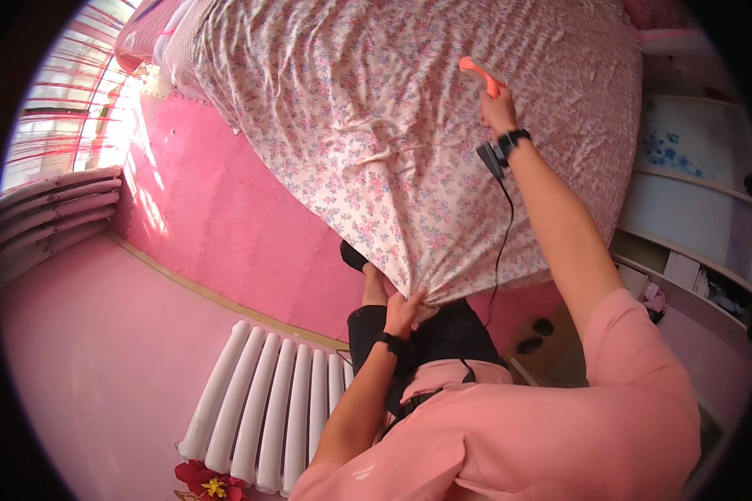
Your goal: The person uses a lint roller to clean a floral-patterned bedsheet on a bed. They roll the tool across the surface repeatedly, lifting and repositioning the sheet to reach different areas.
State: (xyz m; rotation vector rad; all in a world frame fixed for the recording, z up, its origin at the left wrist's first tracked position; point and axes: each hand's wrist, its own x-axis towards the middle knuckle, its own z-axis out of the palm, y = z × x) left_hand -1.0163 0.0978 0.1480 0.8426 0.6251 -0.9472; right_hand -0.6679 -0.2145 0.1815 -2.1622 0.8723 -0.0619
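A floral bed sheet [363,150] is spread over the bed, wrinkled in its middle. At its near edge my left hand [404,313] grips a bunched fold, and the cloth is drawn taut in creases toward it. My right hand [499,113] reaches out over the bed, closed around an orange curved tool [480,72], possibly a bed brush. The tool's far end hovers above or touches the sheet; I cannot tell which. A strapped black device [494,156] sits at my right wrist, with a black cable [507,225] running down to my waist.
A white radiator [269,401] stands behind my left side, with a red artificial flower [210,482] at its end. Pink foam mats [238,219] cover the floor left of the bed. On the right is a cabinet with sliding doors [683,213]. Dark slippers [536,337] lie beside me.
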